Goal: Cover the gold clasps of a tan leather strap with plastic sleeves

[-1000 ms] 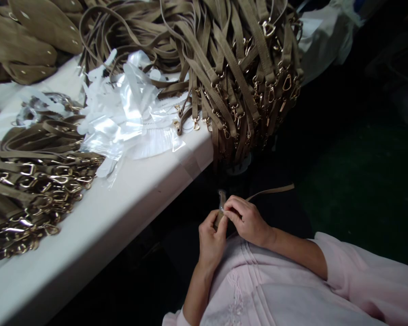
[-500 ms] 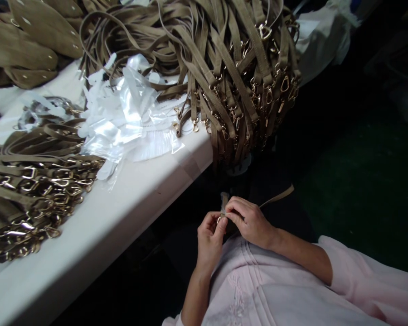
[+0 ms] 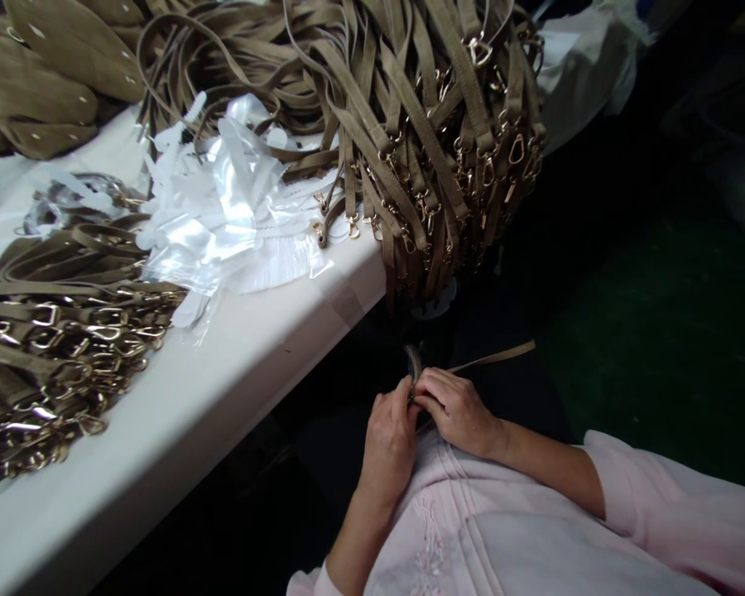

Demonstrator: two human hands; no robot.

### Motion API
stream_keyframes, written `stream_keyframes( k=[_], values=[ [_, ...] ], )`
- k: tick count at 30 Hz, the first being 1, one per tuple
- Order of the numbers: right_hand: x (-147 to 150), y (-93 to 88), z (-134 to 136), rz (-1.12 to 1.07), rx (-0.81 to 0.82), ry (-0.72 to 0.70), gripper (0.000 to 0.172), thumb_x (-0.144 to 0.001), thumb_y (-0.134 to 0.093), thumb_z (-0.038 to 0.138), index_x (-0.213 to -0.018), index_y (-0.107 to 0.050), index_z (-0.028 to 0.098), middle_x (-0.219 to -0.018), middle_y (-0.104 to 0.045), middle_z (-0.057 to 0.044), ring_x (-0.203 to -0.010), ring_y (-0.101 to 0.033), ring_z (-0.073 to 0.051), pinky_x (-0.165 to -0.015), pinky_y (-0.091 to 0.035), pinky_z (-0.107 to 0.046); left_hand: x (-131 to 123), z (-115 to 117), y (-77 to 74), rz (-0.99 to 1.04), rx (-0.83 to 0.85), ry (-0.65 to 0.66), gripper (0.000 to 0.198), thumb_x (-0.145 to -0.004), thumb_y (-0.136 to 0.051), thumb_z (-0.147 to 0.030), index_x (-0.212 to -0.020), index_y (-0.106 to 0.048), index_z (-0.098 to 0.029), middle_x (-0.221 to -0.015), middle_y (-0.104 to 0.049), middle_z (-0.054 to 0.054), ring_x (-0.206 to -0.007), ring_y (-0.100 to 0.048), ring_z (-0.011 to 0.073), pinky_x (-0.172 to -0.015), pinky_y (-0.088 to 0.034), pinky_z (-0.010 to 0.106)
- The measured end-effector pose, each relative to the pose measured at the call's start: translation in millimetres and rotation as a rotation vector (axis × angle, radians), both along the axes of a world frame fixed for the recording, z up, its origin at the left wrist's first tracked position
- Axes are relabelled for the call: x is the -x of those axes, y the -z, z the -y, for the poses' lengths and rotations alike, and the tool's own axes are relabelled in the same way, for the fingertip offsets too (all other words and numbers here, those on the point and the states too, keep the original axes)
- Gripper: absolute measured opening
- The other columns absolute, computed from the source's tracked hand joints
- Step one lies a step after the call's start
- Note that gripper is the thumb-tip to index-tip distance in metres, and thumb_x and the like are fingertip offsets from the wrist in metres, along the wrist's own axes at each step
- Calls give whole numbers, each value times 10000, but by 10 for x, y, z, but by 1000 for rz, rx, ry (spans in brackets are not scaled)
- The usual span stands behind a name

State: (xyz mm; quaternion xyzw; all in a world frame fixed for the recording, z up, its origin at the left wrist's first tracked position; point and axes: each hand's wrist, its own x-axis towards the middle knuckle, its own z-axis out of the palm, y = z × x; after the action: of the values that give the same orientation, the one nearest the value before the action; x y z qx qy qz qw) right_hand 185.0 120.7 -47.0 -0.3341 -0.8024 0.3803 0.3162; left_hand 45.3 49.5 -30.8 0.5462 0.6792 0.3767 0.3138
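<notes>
both hands meet low in front of the pink top, left hand [image 3: 390,443] and right hand [image 3: 456,410] pinching the end of a tan strap [image 3: 493,356] between fingertips, its tail running right, just off the white table [image 3: 223,372] heaped with clasped straps [image 3: 428,141].

Brown straps [image 3: 403,108] with gold clips [image 3: 105,331] are piled on a white table [image 3: 180,422]. Clear shiny plastic [image 3: 223,215] is seen. A pale pink top [image 3: 502,530] is worn.
</notes>
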Motion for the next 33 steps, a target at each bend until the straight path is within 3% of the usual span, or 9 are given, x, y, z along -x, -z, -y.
stream_keyframes(
  k=[4, 6, 8, 15, 25, 27, 30, 33],
  values=[
    [-39, 58, -16, -18, -45, -18, 166, -968, -459, 137, -828, -530, 190, -783, -563, -35, -750, -533, -178, -680, -427, -310, 77, -2, 59, 523, 160, -142, 406, -830, -702, -311, -1209, -588, -219, -834, -683, 28, -732, -638, 165, -738, -534, 305],
    [-52, 65, -22, -37, -31, 29, 169, -975, -459, 149, -824, -524, 190, -782, -560, -33, -744, -530, -175, -681, -424, -310, 98, 12, 74, 796, 199, -192, 433, -800, -735, -302, -1196, -585, -212, -877, -676, 23, -756, -648, 145, -752, -544, 291],
    [-46, 62, -23, -42, 0, 79, 172, -976, -466, 160, -816, -520, 192, -784, -560, -34, -744, -528, -174, -690, -424, -312, 94, 25, 75, 920, 200, -243, 428, -766, -769, -281, -1155, -613, -194, -925, -677, 34, -792, -656, 139, -773, -550, 285],
    [43, 66, -14, -55, 185, 149, 158, -941, -529, 152, -790, -517, 196, -768, -546, -12, -715, -524, -160, -666, -401, -288, 15, -25, 28, 788, 281, -339, 341, -700, -818, -254, -1004, -706, -147, -852, -712, 46, -738, -654, 127, -710, -547, 242],
    [116, 69, 23, -54, 183, 203, 150, -949, -529, 195, -799, -522, 194, -766, -560, -10, -728, -541, -160, -675, -389, -270, -169, -52, 145, 1096, 96, -614, 377, -613, -870, -207, -952, -718, -140, -852, -739, 51, -712, -683, 111, -722, -542, 214],
    [151, 48, 33, -72, 237, 220, 175, -960, -517, 214, -786, -529, 194, -756, -572, -10, -722, -549, -159, -669, -393, -266, -199, -75, 124, 1018, 53, -631, 370, -642, -859, -231, -969, -710, -144, -908, -742, 64, -775, -700, 135, -762, -553, 238],
    [194, 24, 36, -119, 304, 241, 216, -976, -491, 235, -766, -528, 195, -744, -573, -8, -705, -548, -153, -651, -397, -260, -210, -110, 86, 732, 13, -601, 312, -719, -812, -276, -981, -704, -146, -950, -735, 75, -849, -706, 173, -787, -565, 272],
    [200, 28, 25, -119, 231, 257, 222, -980, -474, 233, -765, -514, 195, -742, -544, -12, -700, -530, -157, -646, -392, -269, -200, -136, 67, 374, -84, -507, 225, -805, -732, -267, -1002, -702, -162, -955, -723, 68, -869, -697, 185, -804, -567, 302]
  ],
)
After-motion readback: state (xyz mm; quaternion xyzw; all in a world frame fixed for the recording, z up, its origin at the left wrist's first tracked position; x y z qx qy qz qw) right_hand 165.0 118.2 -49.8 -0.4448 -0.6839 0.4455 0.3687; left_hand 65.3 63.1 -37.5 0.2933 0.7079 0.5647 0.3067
